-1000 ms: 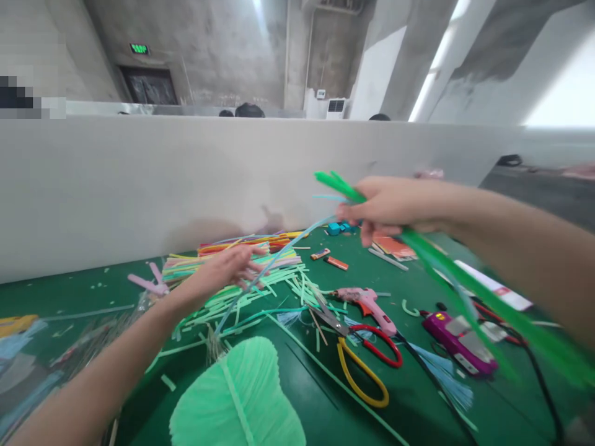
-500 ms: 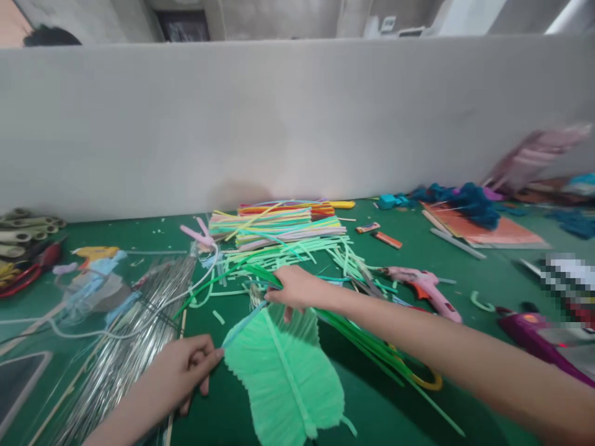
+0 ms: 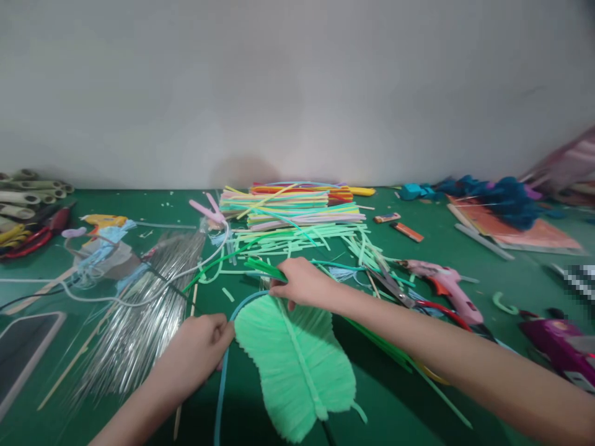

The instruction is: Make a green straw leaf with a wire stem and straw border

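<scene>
A mint-green leaf (image 3: 307, 365), apparently made of fuzzy pipe cleaners with a raised midrib, lies in front of me. My right hand (image 3: 302, 282) is closed around a bundle of darker green pipe cleaners (image 3: 263, 266) above the leaf's top edge. The bundle's other ends come out below my forearm. A blue pipe cleaner (image 3: 220, 390) curves from near my right hand along the leaf's upper left edge and down to the frame's bottom. My left hand (image 3: 204, 341) pinches it beside the leaf; its fingertips are partly hidden.
Piles of coloured pipe cleaners (image 3: 297, 207) lie at the back. Silver wires (image 3: 149, 316) and a phone (image 3: 28, 353) are on the left. Right are pliers (image 3: 395, 288), a pink glue gun (image 3: 446, 282), a purple device (image 3: 558, 347) and an orange sheet (image 3: 520, 229). A grey wall (image 3: 297, 93) stands behind.
The view has tilted down. The blue pipe cleaner, earlier stretched straight between my hands, now bends around the leaf's edge and hangs below my left hand. My right hand still grips the green bundle.
</scene>
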